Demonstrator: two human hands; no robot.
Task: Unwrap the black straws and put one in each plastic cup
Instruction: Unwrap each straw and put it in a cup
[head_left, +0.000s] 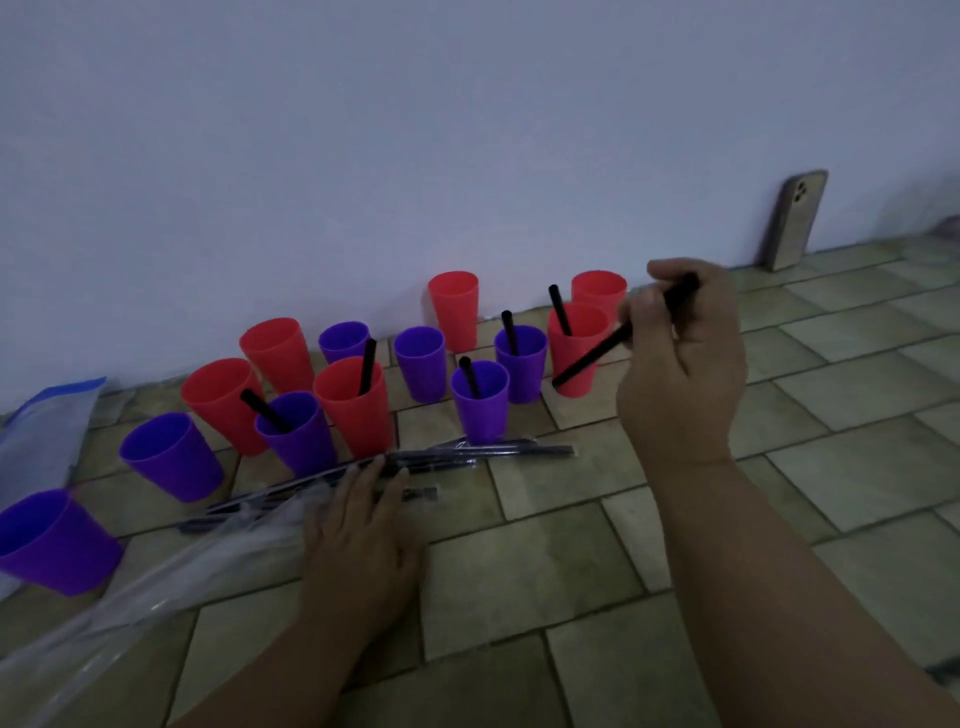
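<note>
Plastic cups (171, 457) crowd along the wall (467, 130) from the left edge. My left grip (363, 525) lies flat, fingers straight, on the wrapped straws (488, 449) just before them. My right grip (680, 358) pinches a bare black straw (592, 358) across a red cup (587, 325); open tiled floor (857, 467) spreads rightward.

- I count six red plastic cups (455, 306).
- Seven purple plastic cups (421, 364).
- Six bare black plastic straws (368, 366), five of them standing in cups.
- Clear-wrapped black straws (493, 449), near left: too bunched for me to count.
- One grey slab-shaped phone (795, 218), far right.
</note>
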